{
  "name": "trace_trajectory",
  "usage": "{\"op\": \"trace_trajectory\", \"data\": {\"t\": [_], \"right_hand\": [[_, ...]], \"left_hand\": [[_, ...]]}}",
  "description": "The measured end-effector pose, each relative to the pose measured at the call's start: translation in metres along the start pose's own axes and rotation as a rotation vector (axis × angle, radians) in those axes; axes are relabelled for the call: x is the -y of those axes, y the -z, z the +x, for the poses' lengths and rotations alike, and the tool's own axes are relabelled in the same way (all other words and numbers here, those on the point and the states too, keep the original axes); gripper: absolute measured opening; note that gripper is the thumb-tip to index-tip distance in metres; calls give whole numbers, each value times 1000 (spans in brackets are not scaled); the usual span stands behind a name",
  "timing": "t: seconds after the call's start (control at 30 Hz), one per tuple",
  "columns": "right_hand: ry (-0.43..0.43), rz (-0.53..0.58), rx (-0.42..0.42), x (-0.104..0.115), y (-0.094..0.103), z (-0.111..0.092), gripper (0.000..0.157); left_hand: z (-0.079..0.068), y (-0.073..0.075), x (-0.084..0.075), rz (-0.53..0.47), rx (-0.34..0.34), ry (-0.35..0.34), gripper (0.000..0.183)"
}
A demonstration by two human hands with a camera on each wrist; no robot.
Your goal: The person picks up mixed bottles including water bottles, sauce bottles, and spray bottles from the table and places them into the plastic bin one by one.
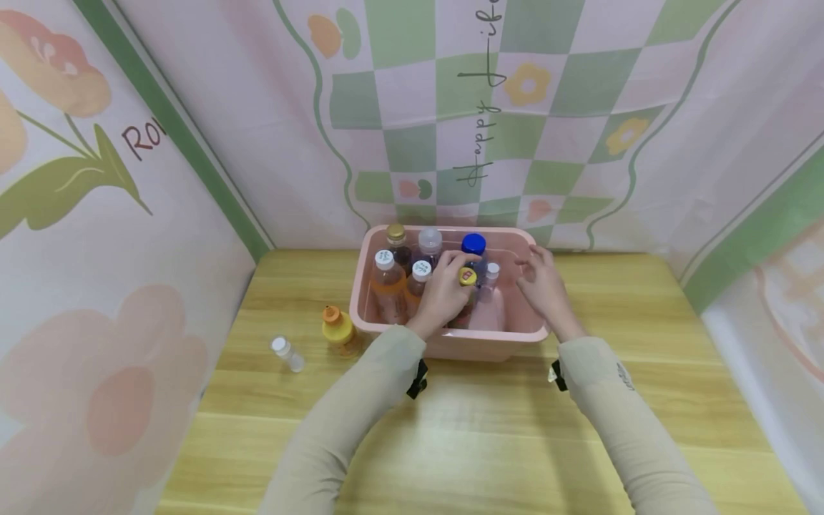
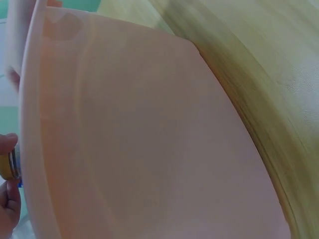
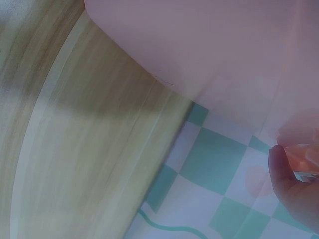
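My left hand (image 1: 445,290) reaches over the front rim of a pink plastic bin (image 1: 450,347) and pinches the yellow cap (image 1: 467,277) of a bottle, between thumb and fingers in the left wrist view too. That bottle's body is mostly hidden by the hand and bin. At the bin's right end, my right hand (image 1: 546,290) grips the rim, its thumb side inside the wall and fingers (image 3: 280,167) outside. Around the left hand stand a blue-capped bottle (image 1: 473,244), a small white-capped bottle (image 1: 492,272), and white-capped bottles of orange drink (image 1: 389,290).
At the bin's back left are a gold-capped dark bottle (image 1: 398,244) and a clear-capped bottle (image 1: 429,247). Left of the bin, on the wooden table (image 1: 476,436), stand a yellow bottle with orange nozzle (image 1: 339,330) and a small white-capped vial (image 1: 287,354). A patterned curtain (image 1: 412,93) hangs behind.
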State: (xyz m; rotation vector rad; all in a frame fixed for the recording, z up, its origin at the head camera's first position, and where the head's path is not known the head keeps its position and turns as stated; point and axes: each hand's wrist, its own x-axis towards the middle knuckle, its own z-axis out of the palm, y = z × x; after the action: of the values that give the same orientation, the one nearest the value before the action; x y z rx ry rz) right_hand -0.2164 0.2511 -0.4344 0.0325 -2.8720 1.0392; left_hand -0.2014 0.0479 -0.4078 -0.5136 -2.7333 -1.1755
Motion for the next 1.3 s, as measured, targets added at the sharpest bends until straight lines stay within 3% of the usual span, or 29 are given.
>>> {"op": "trace_trajectory", "data": {"t": [0.63, 1.3], "right_hand": [[9, 16, -14, -1, 0, -1, 42], [10, 15, -7, 0, 1, -1, 42]], "left_hand": [[-1, -13, 4, -28, -13, 14, 50], [-2, -18, 4, -175, -27, 147, 61]]}}
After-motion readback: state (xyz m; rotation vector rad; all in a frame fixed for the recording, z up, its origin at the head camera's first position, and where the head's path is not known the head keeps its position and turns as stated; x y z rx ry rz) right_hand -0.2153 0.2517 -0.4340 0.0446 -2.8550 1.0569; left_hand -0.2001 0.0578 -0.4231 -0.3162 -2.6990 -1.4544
